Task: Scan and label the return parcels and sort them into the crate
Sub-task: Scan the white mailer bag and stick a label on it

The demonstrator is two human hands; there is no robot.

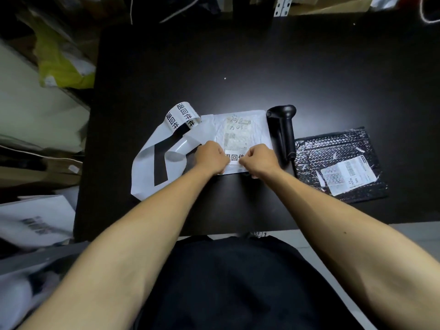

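Black table (238, 55) — broad bare surface lay beyond your hands, its near edge at your waist. Label strip (152, 158), white, curled off to your left. White parcel (247, 125) sat mid-table, long axis running away from you, just beside the black scanner (283, 132). Black bubble mailer (333, 148) lay at your right, near the scanner. Your left hand (210, 158) and right hand (259, 160) — fingers curled, both pinched one white label (234, 158) at the parcel's near end.
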